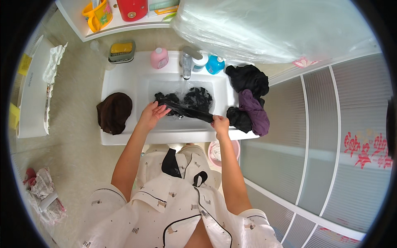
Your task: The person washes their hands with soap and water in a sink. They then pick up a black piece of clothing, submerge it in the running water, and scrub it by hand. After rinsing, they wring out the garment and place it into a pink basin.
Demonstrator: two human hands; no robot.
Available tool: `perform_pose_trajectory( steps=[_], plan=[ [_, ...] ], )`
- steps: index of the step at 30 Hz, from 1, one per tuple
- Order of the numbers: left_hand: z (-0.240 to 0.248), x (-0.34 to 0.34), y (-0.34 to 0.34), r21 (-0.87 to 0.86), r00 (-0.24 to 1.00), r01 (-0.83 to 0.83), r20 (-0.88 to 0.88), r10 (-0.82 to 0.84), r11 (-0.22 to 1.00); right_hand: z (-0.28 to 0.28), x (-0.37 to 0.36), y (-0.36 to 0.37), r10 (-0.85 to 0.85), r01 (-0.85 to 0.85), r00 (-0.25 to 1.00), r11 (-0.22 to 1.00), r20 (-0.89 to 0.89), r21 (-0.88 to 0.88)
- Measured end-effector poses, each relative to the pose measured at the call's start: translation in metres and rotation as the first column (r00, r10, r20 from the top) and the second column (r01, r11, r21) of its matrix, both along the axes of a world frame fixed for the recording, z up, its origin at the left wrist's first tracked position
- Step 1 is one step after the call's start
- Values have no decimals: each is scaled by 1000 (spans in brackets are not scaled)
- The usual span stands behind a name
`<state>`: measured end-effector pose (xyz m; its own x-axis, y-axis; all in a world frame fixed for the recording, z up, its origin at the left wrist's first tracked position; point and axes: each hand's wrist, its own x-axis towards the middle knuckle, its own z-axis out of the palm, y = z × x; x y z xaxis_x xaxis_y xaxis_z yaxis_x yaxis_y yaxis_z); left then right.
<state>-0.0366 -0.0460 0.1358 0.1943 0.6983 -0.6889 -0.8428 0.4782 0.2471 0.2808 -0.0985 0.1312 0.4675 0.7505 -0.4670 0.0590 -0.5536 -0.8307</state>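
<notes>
At the centre of the frame, the left hand [152, 115] lightly holds one end of a black garment [188, 112], its fingers loosely spread, and the right hand [221, 123] grips the other. Beyond, black clothes [198, 98] lie in the white washbasin [124, 138] under the running tap [187, 68], beside which, upper centre, stands a pink bottle [159, 58].

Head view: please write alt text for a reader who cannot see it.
A person's right hand grips a black cloth stretched to the left hand above a white sink, where more black cloth lies in water under the tap. A brown cloth rests at left; black and purple clothes lie at right.
</notes>
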Motion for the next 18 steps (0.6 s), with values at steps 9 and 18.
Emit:
perform_pose_trajectory(
  steps=[9, 18],
  plan=[
    [25, -27, 35, -22, 939, -247, 242, 244, 969, 70, -24, 67, 90, 298, 242, 941, -966, 162],
    [43, -18, 51, 381, 649, -69, -685, 332, 922, 128, -43, 93, 428, -563, 823, 702, 374, 436]
  ],
)
